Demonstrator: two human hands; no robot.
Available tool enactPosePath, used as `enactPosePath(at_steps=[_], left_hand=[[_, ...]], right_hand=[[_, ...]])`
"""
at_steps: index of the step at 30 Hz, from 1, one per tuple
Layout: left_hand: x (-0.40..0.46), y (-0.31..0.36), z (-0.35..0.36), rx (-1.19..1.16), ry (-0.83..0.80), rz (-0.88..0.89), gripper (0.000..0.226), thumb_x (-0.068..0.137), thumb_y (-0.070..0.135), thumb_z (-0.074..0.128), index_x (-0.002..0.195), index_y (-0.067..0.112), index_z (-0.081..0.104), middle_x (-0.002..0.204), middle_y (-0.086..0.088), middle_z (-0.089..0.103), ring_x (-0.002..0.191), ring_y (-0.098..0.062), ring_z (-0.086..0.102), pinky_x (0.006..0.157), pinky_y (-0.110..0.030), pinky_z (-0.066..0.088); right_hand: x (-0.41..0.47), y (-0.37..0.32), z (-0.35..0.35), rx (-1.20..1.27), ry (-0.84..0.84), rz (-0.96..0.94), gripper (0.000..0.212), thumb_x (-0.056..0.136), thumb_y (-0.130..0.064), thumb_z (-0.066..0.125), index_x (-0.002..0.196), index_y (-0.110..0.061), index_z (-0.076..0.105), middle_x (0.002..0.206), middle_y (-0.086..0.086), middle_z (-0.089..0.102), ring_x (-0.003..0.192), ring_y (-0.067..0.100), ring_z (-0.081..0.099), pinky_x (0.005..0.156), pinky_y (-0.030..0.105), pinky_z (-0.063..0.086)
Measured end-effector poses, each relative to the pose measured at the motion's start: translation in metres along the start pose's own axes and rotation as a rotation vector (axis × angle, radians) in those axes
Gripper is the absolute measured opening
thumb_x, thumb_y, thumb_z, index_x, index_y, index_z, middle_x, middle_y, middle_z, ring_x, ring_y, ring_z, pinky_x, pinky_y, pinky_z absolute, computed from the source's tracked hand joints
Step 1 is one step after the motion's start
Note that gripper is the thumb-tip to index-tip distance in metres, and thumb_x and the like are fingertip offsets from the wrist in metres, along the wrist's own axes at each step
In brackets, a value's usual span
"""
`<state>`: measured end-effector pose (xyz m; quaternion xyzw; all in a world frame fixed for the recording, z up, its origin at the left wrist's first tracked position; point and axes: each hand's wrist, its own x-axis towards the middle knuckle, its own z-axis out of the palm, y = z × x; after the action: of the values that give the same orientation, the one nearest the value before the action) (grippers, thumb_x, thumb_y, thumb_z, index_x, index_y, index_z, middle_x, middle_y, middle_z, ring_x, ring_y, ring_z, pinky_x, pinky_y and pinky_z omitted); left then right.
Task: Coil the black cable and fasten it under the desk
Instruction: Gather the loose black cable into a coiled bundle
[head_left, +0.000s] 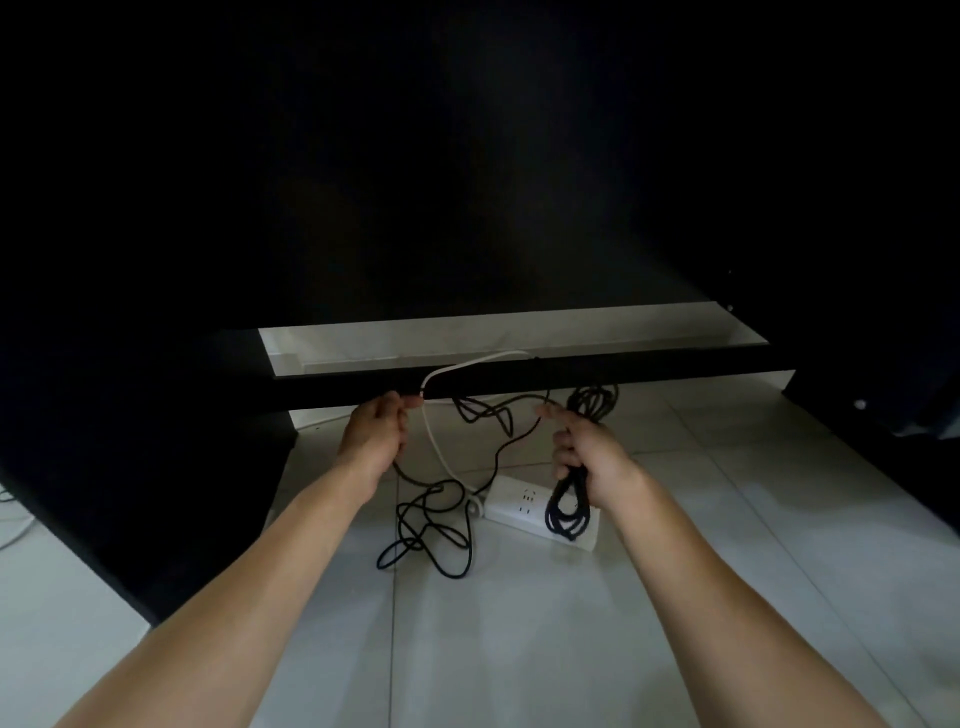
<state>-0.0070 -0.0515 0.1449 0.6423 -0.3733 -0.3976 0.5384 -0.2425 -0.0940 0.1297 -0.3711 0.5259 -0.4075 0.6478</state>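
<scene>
Black cable (431, 525): part coiled | right hand (587, 457) fingers clamped on loops | left hand (376, 434) pinches slack | tangle below fingers uncoiled | fastening pending

Both hands reach forward, left (375, 434) pinching, right (587, 451) gripping.

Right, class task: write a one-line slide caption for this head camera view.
Right hand holds coiled black cable while left hand draws slack above the white power strip.
</scene>
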Motion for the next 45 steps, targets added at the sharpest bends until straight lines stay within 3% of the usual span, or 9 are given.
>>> enactPosePath(at_steps=[5,7,9,12,18,25,32,39,45], left_hand=[[-0.004,-0.013,0.003,0.534,-0.205,0.049,0.031,0.101,0.009,0.034,0.123,0.021,0.053,0.093,-0.005,0.061,0.062,-0.015,0.06,0.06,-0.024,0.048],[-0.007,-0.015,0.011,0.815,-0.305,0.117,0.039,0.099,0.015,0.039,0.136,0.028,0.042,0.122,-0.007,0.058,0.09,-0.019,0.066,0.076,-0.025,0.05],[-0.01,-0.014,0.022,0.956,-0.347,0.215,0.057,0.098,0.018,0.044,0.15,0.031,0.024,0.149,-0.006,0.037,0.128,-0.025,0.048,0.102,-0.032,0.042],[-0.017,-0.003,0.036,0.966,-0.416,0.528,0.055,0.098,0.016,0.04,0.148,0.035,0.029,0.157,0.005,0.028,0.145,-0.019,0.025,0.118,-0.038,0.024],[-0.021,0.012,0.042,0.792,-0.577,0.484,0.025,0.101,0.03,0.046,0.117,0.027,0.065,0.118,0.005,0.064,0.107,-0.012,0.059,0.093,-0.03,0.048],[-0.017,0.009,0.046,0.326,-0.252,0.238,0.017,0.099,0.016,0.05,0.092,0.013,0.065,0.08,0.0,0.065,0.063,-0.014,0.064,0.05,-0.024,0.052],[-0.012,0.027,0.044,-0.188,-0.228,-0.061,0.021,0.102,0.021,0.045,0.095,0.017,0.065,0.08,0.001,0.061,0.085,-0.015,0.061,0.084,-0.037,0.05],[-0.01,0.022,0.031,-0.233,-0.216,-0.104,0.031,0.103,0.026,0.036,0.079,0.022,0.055,0.052,0.01,0.043,0.057,-0.012,0.043,0.059,-0.027,0.034],[0.001,0.002,0.024,0.402,-0.049,-0.022,0.043,0.097,0.05,0.044,0.087,0.013,0.063,0.079,-0.008,0.062,0.078,-0.027,0.061,0.071,-0.03,0.041]], right_hand=[[-0.001,-0.016,0.005,0.07,-0.14,-0.102,0.026,0.102,-0.029,0.051,0.114,-0.015,0.069,0.054,-0.007,0.023,0.037,0.006,0.022,0.035,0.021,0.026],[-0.005,-0.019,0.01,0.063,-0.201,-0.117,0.024,0.101,-0.028,0.052,0.11,-0.014,0.069,0.054,-0.007,0.023,0.037,0.006,0.022,0.036,0.021,0.025],[-0.01,-0.021,0.014,0.027,-0.244,-0.131,0.023,0.101,-0.027,0.052,0.108,-0.014,0.07,0.055,-0.006,0.023,0.037,0.006,0.021,0.036,0.022,0.024],[-0.014,-0.023,0.017,-0.026,-0.283,-0.138,0.022,0.101,-0.028,0.053,0.107,-0.014,0.069,0.054,-0.006,0.024,0.038,0.006,0.02,0.037,0.021,0.024],[-0.014,-0.027,0.012,0.01,-0.284,-0.134,0.022,0.101,-0.028,0.053,0.105,-0.012,0.068,0.052,-0.007,0.025,0.036,0.005,0.021,0.036,0.02,0.025],[-0.02,-0.03,0.007,-0.047,-0.465,-0.067,0.032,0.097,-0.042,0.057,0.108,-0.015,0.07,0.051,-0.008,0.026,0.037,0.006,0.021,0.039,0.023,0.026],[-0.019,-0.009,0.013,-0.517,-0.375,-0.025,0.037,0.089,-0.044,0.069,0.103,-0.01,0.072,0.055,-0.009,0.032,0.047,0.009,0.029,0.044,0.025,0.032],[0.004,-0.001,-0.001,-0.089,0.118,-0.067,0.025,0.097,-0.032,0.062,0.095,-0.009,0.071,0.054,-0.003,0.035,0.035,0.008,0.03,0.043,0.027,0.032],[0.003,-0.02,-0.006,0.093,0.126,-0.141,0.014,0.096,-0.026,0.062,0.095,-0.013,0.067,0.049,-0.007,0.037,0.035,0.006,0.031,0.042,0.025,0.035]])
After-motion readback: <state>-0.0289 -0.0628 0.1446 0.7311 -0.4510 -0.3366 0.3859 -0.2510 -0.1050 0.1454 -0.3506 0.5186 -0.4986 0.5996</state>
